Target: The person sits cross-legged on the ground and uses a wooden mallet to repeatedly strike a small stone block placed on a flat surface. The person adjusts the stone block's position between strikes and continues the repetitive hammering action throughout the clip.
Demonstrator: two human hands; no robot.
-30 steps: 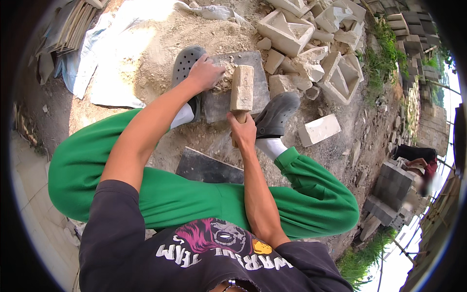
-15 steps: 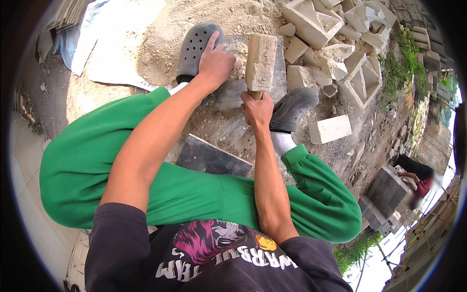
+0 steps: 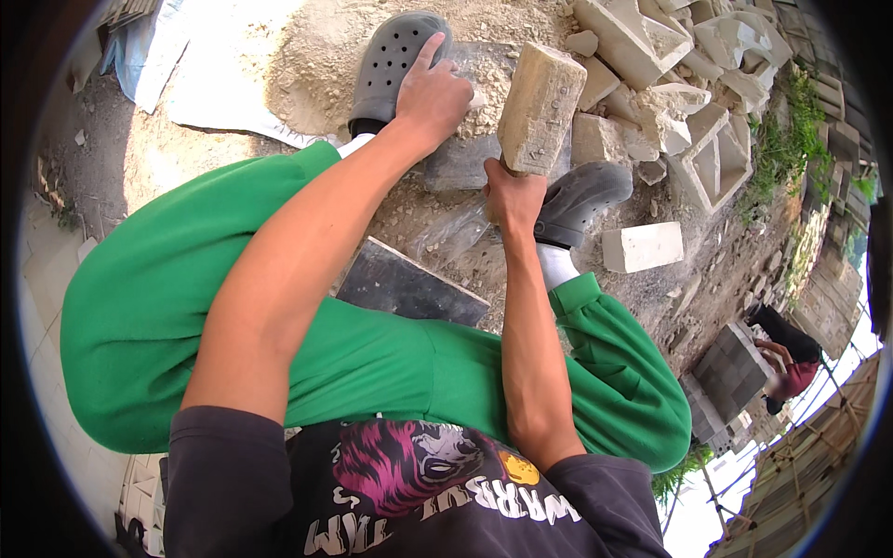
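My right hand (image 3: 516, 198) is closed round the handle of a wooden mallet (image 3: 539, 107), whose blocky, pitted head is raised over a dark slab (image 3: 454, 169) lying between my feet. My left hand (image 3: 433, 100) is beside my left grey clog (image 3: 398, 65), its index finger stretched along the clog and the other fingers curled. A small pale lump (image 3: 478, 98) of stone or block shows at those curled fingers; most of it is hidden by the hand. Crumbled rubble (image 3: 316, 74) covers the ground round the slab.
Broken hollow blocks (image 3: 633, 42) are heaped at the far right. A pale brick (image 3: 642, 246) lies beyond my right clog (image 3: 584, 200). Another dark slab (image 3: 409, 284) rests before my knees. A pale sheet (image 3: 233, 102) lies far left. Another person (image 3: 791, 349) bends over stacked grey blocks (image 3: 735, 367).
The mallet's head has tilted to the right and appears larger. My left hand keeps its hold beside the clog. The whole view has shifted slightly, and the other person bends differently.
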